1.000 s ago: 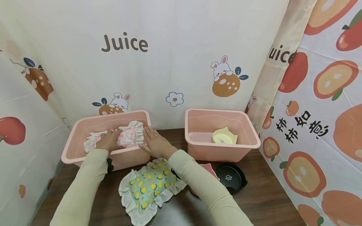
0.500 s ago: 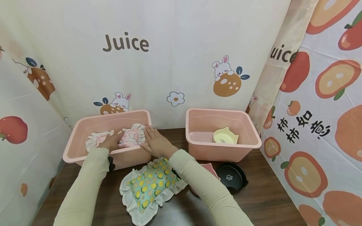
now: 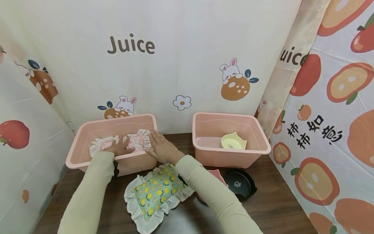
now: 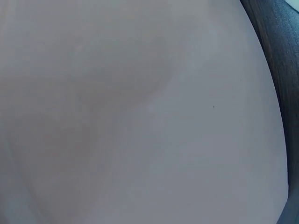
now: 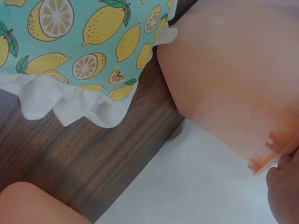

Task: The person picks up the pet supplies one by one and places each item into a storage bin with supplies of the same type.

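In the head view my left hand reaches over the front rim of the left pink bin. Its spread fingers rest on a pink bunny-print cloth piece with white ruffles, which lies inside and shows on both sides of the hand. My right hand lies with straight fingers against that bin's right end; in the right wrist view part of the hand shows at the rim. A lemon-print piece with a white frill lies on the table in front. The bin's pale wall fills most of the left wrist view.
A second pink bin stands to the right, holding a yellow cat-ear bowl. Before it on the dark wooden table sit a black bowl with a paw print and a pink bowl, partly hidden by my right sleeve.
My left hand's fingers have spread out, and the hand has shifted slightly rightward over the bunny-print piece, which sits a little lower in the bin. My right hand stays at the bin's end.
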The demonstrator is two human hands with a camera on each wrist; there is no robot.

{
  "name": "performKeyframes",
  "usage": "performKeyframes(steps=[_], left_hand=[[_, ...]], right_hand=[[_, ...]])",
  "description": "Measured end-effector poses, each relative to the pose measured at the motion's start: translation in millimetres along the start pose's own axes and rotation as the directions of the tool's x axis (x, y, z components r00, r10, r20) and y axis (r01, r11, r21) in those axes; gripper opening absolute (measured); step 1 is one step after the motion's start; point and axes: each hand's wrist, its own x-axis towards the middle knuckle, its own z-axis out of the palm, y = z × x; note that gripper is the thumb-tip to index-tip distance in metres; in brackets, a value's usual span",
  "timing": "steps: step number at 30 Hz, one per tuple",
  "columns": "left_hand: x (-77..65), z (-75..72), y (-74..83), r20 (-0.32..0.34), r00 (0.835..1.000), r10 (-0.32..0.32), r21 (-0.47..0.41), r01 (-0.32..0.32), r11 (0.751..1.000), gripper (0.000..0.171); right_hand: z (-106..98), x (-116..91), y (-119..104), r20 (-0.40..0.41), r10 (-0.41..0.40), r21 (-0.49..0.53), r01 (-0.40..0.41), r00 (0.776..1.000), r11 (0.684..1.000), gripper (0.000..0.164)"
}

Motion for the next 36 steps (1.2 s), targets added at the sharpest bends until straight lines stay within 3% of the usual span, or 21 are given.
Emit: performKeyframes(steps=[12,18,23,36], left_hand=[[-5.8,0.9,2.9,0.041,0.999,0.001,-0.038,0.001,0.999,0.07],[-7.5,1.1,4.8,0.052,0.997,-0.062,-0.094,0.066,0.993,0.072],[-6.6,0.2,5.0,0.053,0.996,-0.074,-0.088,0.078,0.993,0.074],[3.1,-0.6,-3.7,-0.051,0.999,0.003,-0.038,-0.005,0.999,0.077]], right_hand=[[-2.6,-3.9,-2.0,-0.024,-0.006,0.029,0.006,1.0,1.0,0.066],[-2.0,-4.0,-1.1,-0.03,-0.007,0.034,0.008,1.0,0.999,0.067],[1.3,-2.3,0.4,-0.028,-0.004,0.024,0.005,1.0,1.0,0.067],[1.2,-0.2,1.0,-0.018,0.002,0.037,-0.002,1.0,0.999,0.067]])
